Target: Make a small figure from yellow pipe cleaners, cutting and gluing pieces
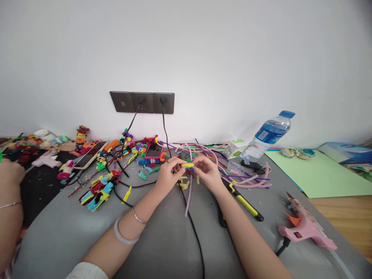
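My left hand [170,174] and my right hand [208,172] meet over the middle of the table. Both pinch a small yellow pipe-cleaner piece [187,165] by its two ends, thumbs and fingers closed on it. Small blue spots show at the thumb tips; I cannot make out whether they are nails or part of the piece. Below the hands lie pale yellow scraps [183,183] and a lilac pipe cleaner [188,199]. Pink and purple pipe cleaners [247,180] spread out beside my right hand.
Left are pipe-cleaner figures [100,190], phones [91,155] and a co-worker's hand [11,178]. Right are a water bottle [266,135], drink carton [235,148], yellow-black cutter [247,203], keys [252,166] and pink glue gun [305,228]. A black cable [193,228] crosses the table.
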`<move>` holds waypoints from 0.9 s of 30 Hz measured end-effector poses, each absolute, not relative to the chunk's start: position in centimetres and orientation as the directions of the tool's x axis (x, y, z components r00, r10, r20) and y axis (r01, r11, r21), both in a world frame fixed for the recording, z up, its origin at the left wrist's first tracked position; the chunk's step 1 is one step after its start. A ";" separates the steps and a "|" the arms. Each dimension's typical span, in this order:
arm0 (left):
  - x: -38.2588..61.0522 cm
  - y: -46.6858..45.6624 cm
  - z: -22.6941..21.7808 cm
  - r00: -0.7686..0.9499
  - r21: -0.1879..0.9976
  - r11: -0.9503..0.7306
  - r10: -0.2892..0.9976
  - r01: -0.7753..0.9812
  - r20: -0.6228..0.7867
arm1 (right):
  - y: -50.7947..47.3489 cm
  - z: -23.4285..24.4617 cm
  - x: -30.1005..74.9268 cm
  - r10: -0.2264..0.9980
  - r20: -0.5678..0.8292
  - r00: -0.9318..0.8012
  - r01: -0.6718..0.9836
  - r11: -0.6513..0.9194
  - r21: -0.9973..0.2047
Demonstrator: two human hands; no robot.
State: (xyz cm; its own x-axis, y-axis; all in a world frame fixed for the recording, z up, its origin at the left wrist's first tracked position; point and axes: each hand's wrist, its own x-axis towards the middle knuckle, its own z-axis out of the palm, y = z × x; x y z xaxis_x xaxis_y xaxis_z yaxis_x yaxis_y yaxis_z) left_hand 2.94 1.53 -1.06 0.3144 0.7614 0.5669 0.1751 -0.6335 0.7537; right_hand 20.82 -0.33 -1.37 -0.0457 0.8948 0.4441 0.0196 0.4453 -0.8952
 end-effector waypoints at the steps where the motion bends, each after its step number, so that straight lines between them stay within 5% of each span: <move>1: 2.9 1.5 -1.0 0.313 0.751 -0.635 0.761 0.180 0.568 | -0.3 -1.3 20.8 0.895 0.443 -0.045 0.022 0.444 -0.896; 27: 3.1 1.6 -1.3 0.285 0.779 -0.615 0.774 0.121 0.566 | -0.4 -1.3 20.9 0.884 0.467 -0.032 0.068 0.468 -0.881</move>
State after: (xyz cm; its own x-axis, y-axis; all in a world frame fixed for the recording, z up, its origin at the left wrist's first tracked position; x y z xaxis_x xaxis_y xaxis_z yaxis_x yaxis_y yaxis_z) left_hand 3.10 1.59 -1.32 0.2848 0.7736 0.5661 0.1206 -0.6148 0.7794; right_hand 20.95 -0.36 -1.33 -0.0321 0.8835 0.4673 0.0676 0.4684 -0.8809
